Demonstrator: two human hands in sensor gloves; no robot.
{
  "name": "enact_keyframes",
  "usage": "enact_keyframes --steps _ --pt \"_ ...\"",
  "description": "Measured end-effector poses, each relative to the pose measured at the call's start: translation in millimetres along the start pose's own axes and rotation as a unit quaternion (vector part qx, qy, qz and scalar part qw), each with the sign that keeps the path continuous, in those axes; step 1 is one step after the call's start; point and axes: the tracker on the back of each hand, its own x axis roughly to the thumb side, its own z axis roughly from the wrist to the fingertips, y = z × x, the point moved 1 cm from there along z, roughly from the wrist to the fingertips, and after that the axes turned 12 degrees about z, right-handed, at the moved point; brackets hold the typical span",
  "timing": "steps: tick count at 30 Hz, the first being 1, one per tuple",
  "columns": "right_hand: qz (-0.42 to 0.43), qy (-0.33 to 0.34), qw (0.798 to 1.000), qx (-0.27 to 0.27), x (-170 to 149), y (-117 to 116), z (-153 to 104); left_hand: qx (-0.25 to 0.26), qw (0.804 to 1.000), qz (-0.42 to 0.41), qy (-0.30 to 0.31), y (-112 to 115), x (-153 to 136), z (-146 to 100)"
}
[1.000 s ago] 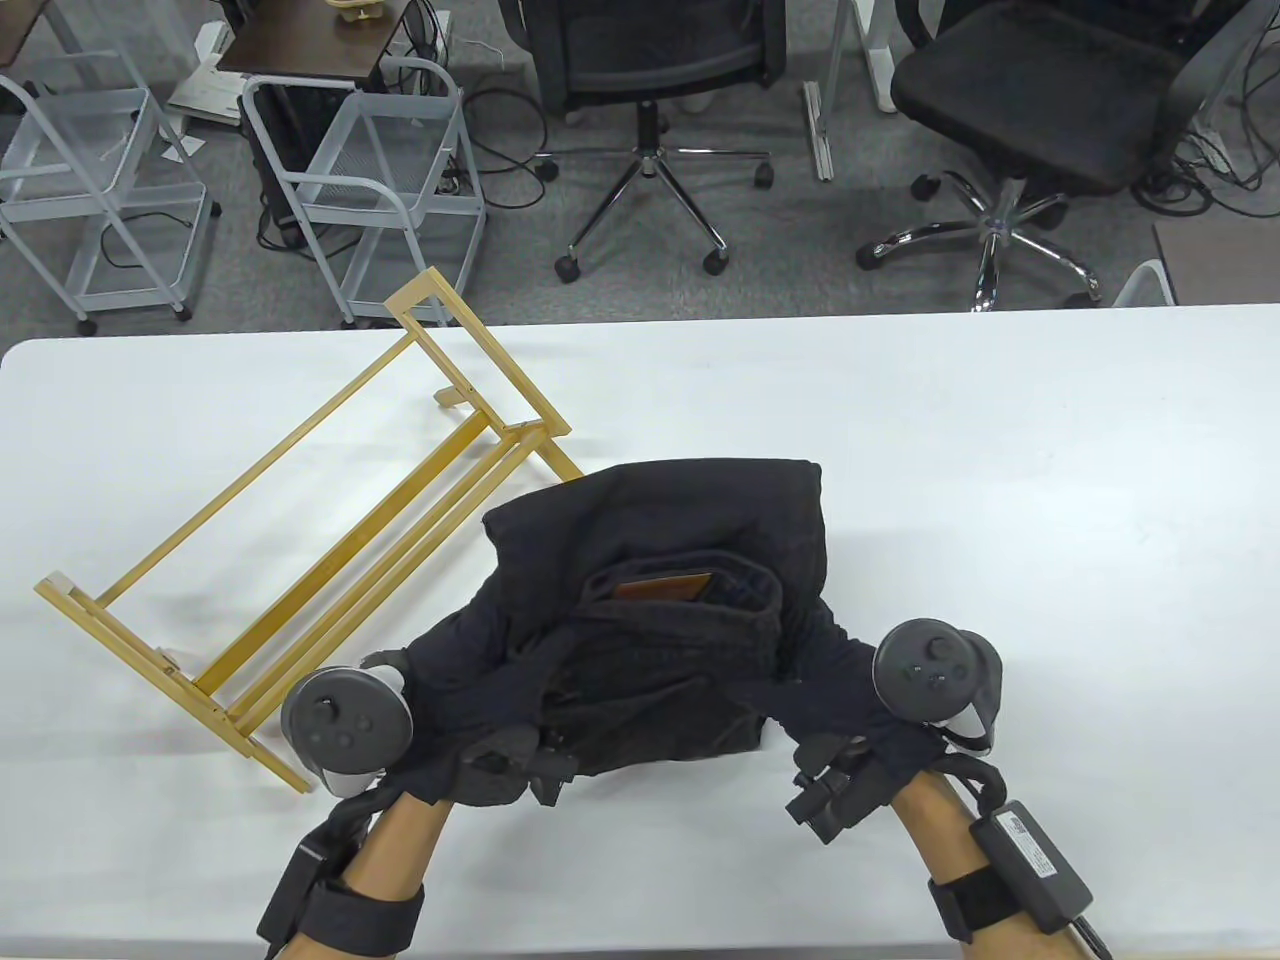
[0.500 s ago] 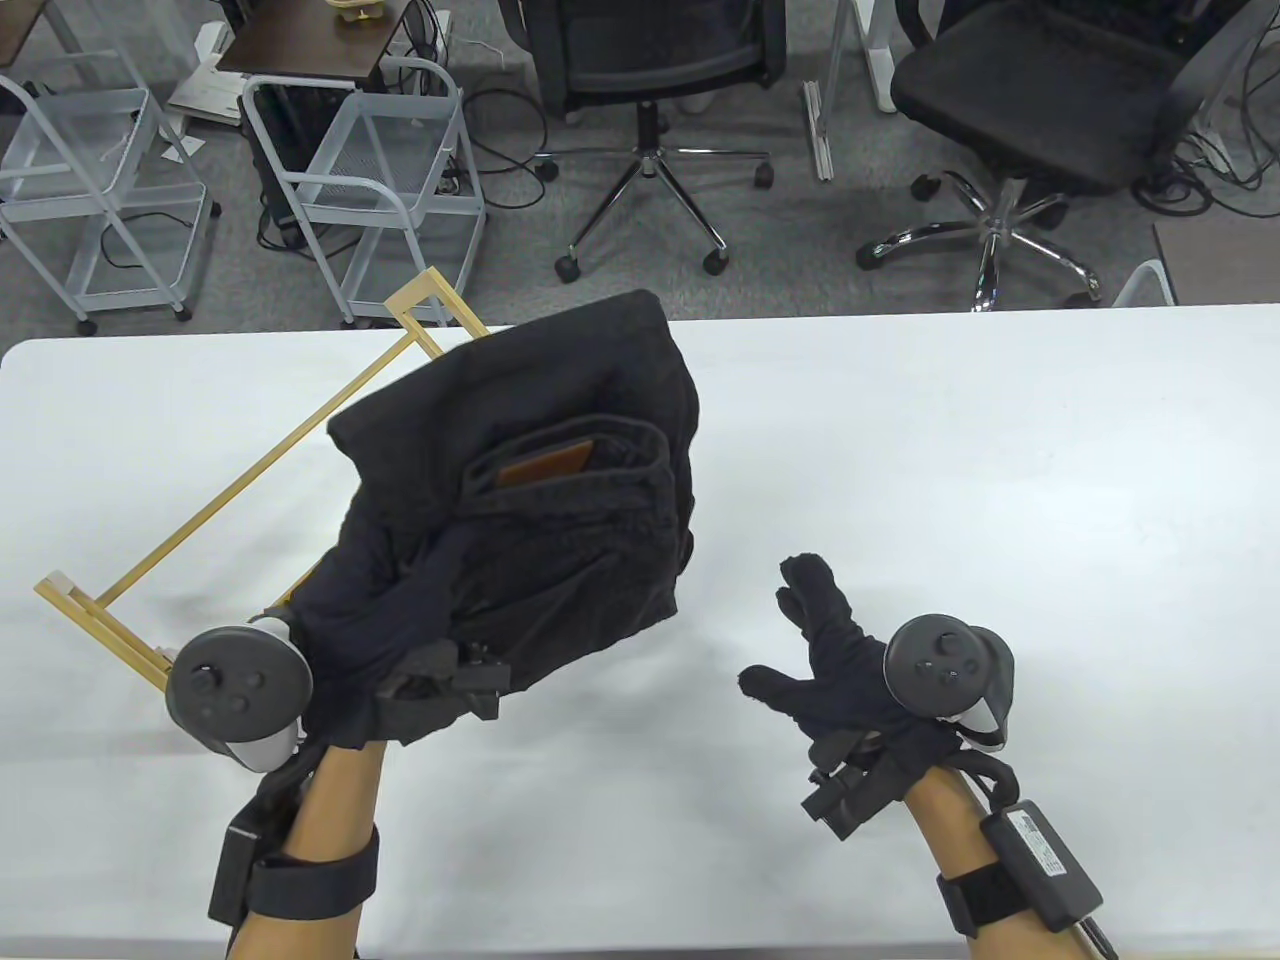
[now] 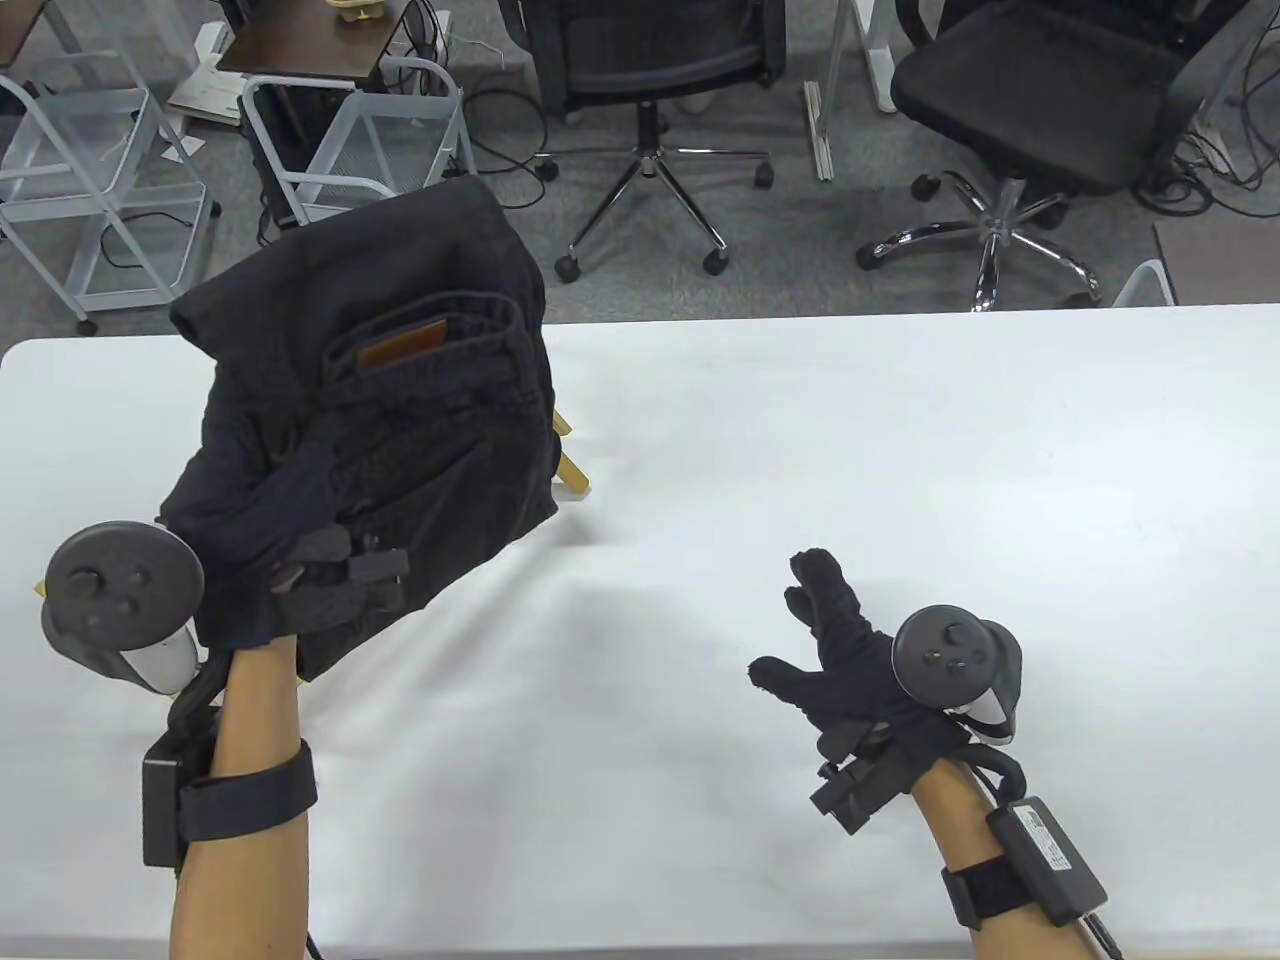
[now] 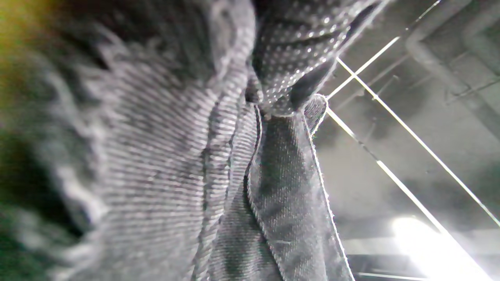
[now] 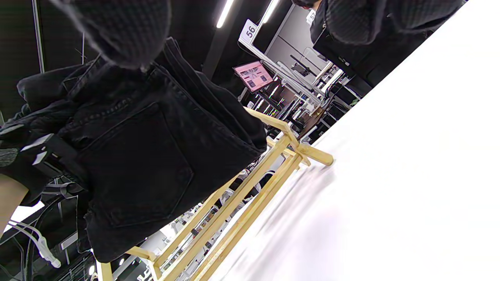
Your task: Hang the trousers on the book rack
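Observation:
My left hand (image 3: 300, 540) grips the folded black trousers (image 3: 400, 420) and holds them up above the wooden book rack (image 3: 568, 470), which they mostly hide in the table view. The right wrist view shows the trousers (image 5: 148, 156) hanging over the rack (image 5: 250, 183) without resting on it. In the left wrist view my fingers (image 4: 297, 50) pinch the dark fabric (image 4: 164, 164). My right hand (image 3: 825, 630) is open and empty, fingers spread, above the table at the right.
The white table (image 3: 900, 480) stretches right of the rack. Beyond its far edge stand two office chairs (image 3: 650, 60) and white wire carts (image 3: 90, 190) on the floor.
My left hand has lifted the trousers up and to the left, over the rack. My right hand let go of them after the first frame and stays open near the same spot.

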Motion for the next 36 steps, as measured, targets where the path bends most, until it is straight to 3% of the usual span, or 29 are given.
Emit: enact_keyframes --steps 18,36 --pt "0.006 -0.027 0.999 0.019 -7 1 1 -0.002 0.989 0.037 -0.146 18 -82 29" --pt "0.002 -0.047 0.998 0.053 -12 -5 4 -0.014 0.969 0.205 -0.134 58 -123 18"
